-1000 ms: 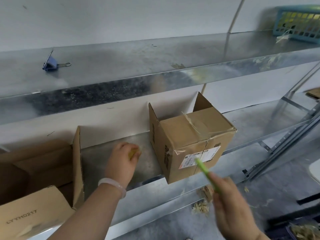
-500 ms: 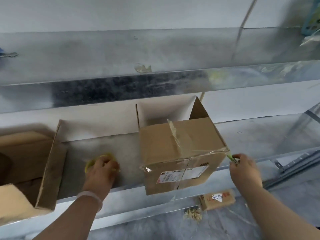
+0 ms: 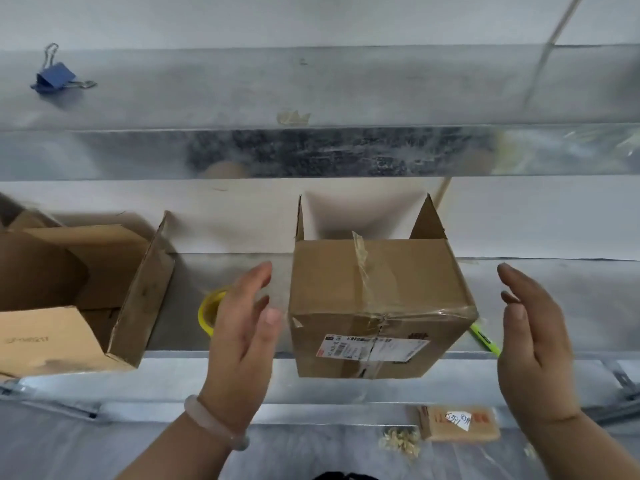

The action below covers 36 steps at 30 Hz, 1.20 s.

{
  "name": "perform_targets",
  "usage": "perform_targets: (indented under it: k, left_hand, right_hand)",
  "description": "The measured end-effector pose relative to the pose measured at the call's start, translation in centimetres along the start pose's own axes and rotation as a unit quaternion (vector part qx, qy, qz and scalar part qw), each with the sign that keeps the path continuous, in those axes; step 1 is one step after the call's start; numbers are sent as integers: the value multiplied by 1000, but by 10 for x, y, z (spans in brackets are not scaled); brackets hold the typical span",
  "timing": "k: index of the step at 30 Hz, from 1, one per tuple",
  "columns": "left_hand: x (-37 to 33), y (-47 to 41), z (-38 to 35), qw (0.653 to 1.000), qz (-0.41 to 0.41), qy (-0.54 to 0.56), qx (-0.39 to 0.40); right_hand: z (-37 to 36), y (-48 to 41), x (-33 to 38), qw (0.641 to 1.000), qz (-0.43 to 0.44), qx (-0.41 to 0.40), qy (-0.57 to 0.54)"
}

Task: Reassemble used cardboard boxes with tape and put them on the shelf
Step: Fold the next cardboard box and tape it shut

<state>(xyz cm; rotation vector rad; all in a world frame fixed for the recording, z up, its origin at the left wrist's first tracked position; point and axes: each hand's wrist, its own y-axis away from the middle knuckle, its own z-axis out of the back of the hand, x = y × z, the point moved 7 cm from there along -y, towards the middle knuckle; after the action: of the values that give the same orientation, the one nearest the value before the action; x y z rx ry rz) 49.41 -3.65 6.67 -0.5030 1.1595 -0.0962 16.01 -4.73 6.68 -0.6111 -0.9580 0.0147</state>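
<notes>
the left hand (image 3: 242, 337) and right hand (image 3: 533, 344) hover on either side of the taped cardboard box (image 3: 377, 306), fingers straight and relaxed, holding nothing and not touching it. the box sits on the metal shelf (image 3: 561, 306), its front overhanging the edge (rear flaps standing up). a yellow tape roll (image 3: 207, 317) lies behind the left hand and a thin green tool (image 3: 485, 339) just right of the box. above, a blue binder clip (image 3: 53, 77) rests on the upper shelf (image 3: 346, 84).

We've got a plain brown cardboard box (image 3: 408, 282) streaked with glossy clear tape (image 3: 363, 268), and its white label (image 3: 372, 348) carries black print and a red patch. We spot a yellow tape roll (image 3: 206, 315), a bright green stick (image 3: 485, 337), and a blue binder clip (image 3: 53, 77) with silver handles. The shelf (image 3: 346, 88) is mottled silver-grey.
</notes>
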Motion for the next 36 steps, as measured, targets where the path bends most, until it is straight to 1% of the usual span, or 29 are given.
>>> perform_targets:
  k: [1, 2, 4, 6, 8, 10, 13, 16, 18, 20, 22, 24, 27, 29, 33, 36]
  left_hand:
    - [-8, 1, -12, 1000, 3, 20, 23]
    - [-12, 0, -24, 999, 6, 18, 42]
    - [-13, -3, -39, 998, 1, -37, 49]
    - [-11, -5, -41, 997, -22, -72, 30]
    - [-5, -7, -41, 997, -36, -70, 25]
    - [2, -5, -42, 998, -24, -41, 31]
    - [7, 4, -49, 999, 17, 28, 12]
    - [4, 9, -56, 995, 34, 88, -30]
    - [3, 10, -58, 987, 75, 135, -55]
    - [3, 11, -60, 976, 111, 174, -72]
    - [5, 12, -60, 971, 126, 188, -79]
    - [6, 11, -58, 975, 114, 176, -74]
    - [11, 10, -53, 989, 74, 119, -46]
    - [17, 11, -52, 993, 62, 100, -26]
    - [15, 16, -55, 981, 117, 152, -30]
    - [17, 18, -56, 957, 187, 222, -8]
  right_hand:
    - [-5, -1, 13, 999, 25, 22, -22]
    - [-12, -1, 21, 997, 39, 52, -35]
    - [-32, 0, 28, 993, 46, 99, -36]
    - [-43, 3, 27, 994, 45, 91, -27]
    - [-45, 6, 22, 997, 30, 67, -32]
    - [-46, 9, 19, 997, 18, 59, -43]
    - [-45, 12, 17, 992, -30, 52, -110]
    - [-45, 16, 15, 975, -109, 39, -188]
    - [-47, 18, 15, 958, -170, 46, -225]
    - [-47, 18, 12, 948, -208, 56, -236]
    - [-48, 19, 9, 940, -238, 88, -228]
    - [-47, 20, 6, 942, -241, 122, -200]
    - [-47, 22, 6, 956, -176, 154, -176]
    - [-49, 24, 1, 958, -156, 167, -170]
    - [-55, 29, -6, 936, -229, 189, -189]
    - [-57, 33, -15, 911, -261, 201, -247]
